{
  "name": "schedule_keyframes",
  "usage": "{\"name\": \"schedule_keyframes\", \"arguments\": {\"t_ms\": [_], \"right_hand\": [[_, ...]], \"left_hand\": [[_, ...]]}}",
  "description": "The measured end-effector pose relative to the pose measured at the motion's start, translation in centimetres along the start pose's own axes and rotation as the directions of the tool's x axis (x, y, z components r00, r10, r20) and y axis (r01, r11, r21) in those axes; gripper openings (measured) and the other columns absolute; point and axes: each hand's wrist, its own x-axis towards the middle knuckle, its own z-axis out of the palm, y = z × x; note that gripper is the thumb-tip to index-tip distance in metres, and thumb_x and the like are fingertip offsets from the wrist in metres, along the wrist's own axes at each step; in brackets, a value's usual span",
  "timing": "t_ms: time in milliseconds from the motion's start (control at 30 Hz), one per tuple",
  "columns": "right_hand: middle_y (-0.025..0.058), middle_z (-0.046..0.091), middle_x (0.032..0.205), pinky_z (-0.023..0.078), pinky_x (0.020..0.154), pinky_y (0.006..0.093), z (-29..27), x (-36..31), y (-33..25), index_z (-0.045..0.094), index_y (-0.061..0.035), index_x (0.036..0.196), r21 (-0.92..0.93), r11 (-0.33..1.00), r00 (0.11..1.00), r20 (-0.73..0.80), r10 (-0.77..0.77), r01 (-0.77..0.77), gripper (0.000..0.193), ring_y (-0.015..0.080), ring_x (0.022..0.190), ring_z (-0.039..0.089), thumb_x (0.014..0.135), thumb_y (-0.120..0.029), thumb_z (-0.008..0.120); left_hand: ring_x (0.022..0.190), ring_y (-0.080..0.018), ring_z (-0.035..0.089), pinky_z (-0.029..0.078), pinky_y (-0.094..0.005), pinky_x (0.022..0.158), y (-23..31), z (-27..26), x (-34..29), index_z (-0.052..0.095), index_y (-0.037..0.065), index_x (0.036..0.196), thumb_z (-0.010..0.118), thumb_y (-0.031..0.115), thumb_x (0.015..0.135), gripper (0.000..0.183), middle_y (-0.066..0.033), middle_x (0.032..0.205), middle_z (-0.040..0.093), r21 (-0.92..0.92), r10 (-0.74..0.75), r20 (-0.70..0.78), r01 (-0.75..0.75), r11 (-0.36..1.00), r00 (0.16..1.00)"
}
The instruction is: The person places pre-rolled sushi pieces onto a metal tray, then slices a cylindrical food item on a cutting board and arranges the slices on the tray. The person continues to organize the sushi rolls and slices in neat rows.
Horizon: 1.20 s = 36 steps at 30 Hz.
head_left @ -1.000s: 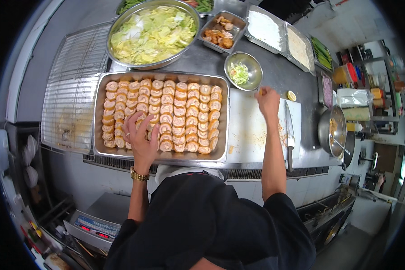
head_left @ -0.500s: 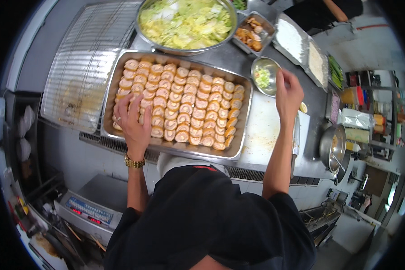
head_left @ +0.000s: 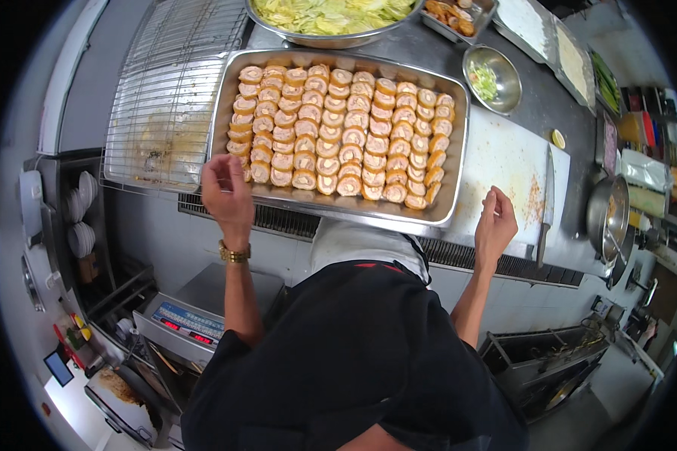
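Observation:
A deep metal tray (head_left: 338, 209) stands on the counter, filled with several rows of sliced meat rolls (head_left: 327, 143), pale spirals with orange-brown rims. My left hand (head_left: 229, 197), with a gold watch at the wrist, is at the tray's near left corner. Its fingers are bent with a gap between them and hold nothing I can see. Over the near part of a white cutting board (head_left: 496, 161), right of the tray, is my right hand (head_left: 496, 225). Its fingers are loosely bent and no object shows in them. Beyond the board sits a small steel bowl (head_left: 504, 83) with chopped greens.
A wire rack (head_left: 158, 113) over a sheet pan lies left. Behind the tray stands a large bowl of cut cabbage (head_left: 335, 19). A knife (head_left: 547, 203) lies on the board, a lemon piece (head_left: 558, 138) beyond it. A wok-like pan (head_left: 609, 214) is at the right.
My right hand has left the steel bowl and come nearer over the board. My left hand has drawn back from above the rolls to the tray's corner. The whole view has shifted.

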Motion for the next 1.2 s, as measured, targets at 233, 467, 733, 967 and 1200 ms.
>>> {"name": "schedule_keyframes", "arguments": {"t_ms": [233, 467, 733, 967, 1200], "right_hand": [[0.0161, 0.081, 0.111, 0.060, 0.081, 0.0365, -3.9, -4.8, 1.7, 0.080, 0.0003, 0.126, -0.005, 0.998, 0.996, -0.050, -0.068, 0.068, 0.026, 0.0226, 0.094, 0.077, 0.111, -0.019, 0.069], [0.0074, 0.078, 0.090, 0.058, 0.074, 0.0311, -6.0, -14.9, 6.0, 0.077, 0.0000, 0.106, 0.237, 0.970, 0.998, 0.004, 0.057, -0.057, 0.015, 0.0130, 0.078, 0.071, 0.104, -0.015, 0.080], [0.0039, 0.073, 0.081, 0.053, 0.064, 0.0291, -8.4, -21.1, -2.0, 0.073, -0.0028, 0.093, 0.499, 0.856, 0.986, 0.019, -0.168, 0.136, 0.016, 0.0093, 0.068, 0.063, 0.095, -0.008, 0.087], [0.0204, 0.077, 0.111, 0.058, 0.092, 0.0458, -3.2, -14.8, -8.4, 0.076, 0.0021, 0.113, 0.435, 0.719, 0.836, -0.185, -0.517, 0.541, 0.020, 0.0341, 0.103, 0.074, 0.097, -0.009, 0.079], [0.0237, 0.080, 0.116, 0.060, 0.098, 0.0469, -1.8, -20.0, 4.3, 0.080, 0.0002, 0.122, 0.219, 0.975, 0.984, 0.167, -0.063, 0.025, 0.029, 0.0400, 0.111, 0.078, 0.101, -0.017, 0.072]], "left_hand": [[0.066, -0.0165, 0.062, 0.050, -0.0321, 0.061, 4.6, 1.3, -12.1, 0.074, 0.005, 0.099, 0.081, 0.008, 0.101, 0.007, -0.0062, 0.082, 0.066, -0.126, 0.238, 0.311, -0.208, 0.970, 0.920], [0.066, -0.0146, 0.062, 0.048, -0.0299, 0.059, 7.2, -0.5, -23.9, 0.077, 0.003, 0.098, 0.087, 0.005, 0.095, 0.010, -0.0069, 0.084, 0.069, -0.270, 0.335, 0.570, -0.214, 0.939, 0.751], [0.068, -0.0164, 0.064, 0.052, -0.0301, 0.061, 15.1, -0.7, -21.2, 0.075, 0.001, 0.097, 0.085, -0.004, 0.093, 0.012, -0.0089, 0.088, 0.074, -0.357, 0.670, 0.193, -0.585, 0.729, 0.717], [0.086, -0.0258, 0.077, 0.060, -0.0378, 0.078, 17.2, 2.0, -11.2, 0.079, -0.001, 0.111, 0.088, 0.012, 0.095, 0.022, -0.0170, 0.107, 0.082, -0.177, 0.676, 0.236, -0.654, 0.736, 0.698], [0.084, -0.0341, 0.075, 0.058, -0.0456, 0.089, 9.3, 1.0, -11.5, 0.080, 0.002, 0.102, 0.074, 0.013, 0.100, 0.012, -0.0173, 0.090, 0.076, -0.167, 0.342, 0.760, -0.342, 0.925, 0.553]]}}
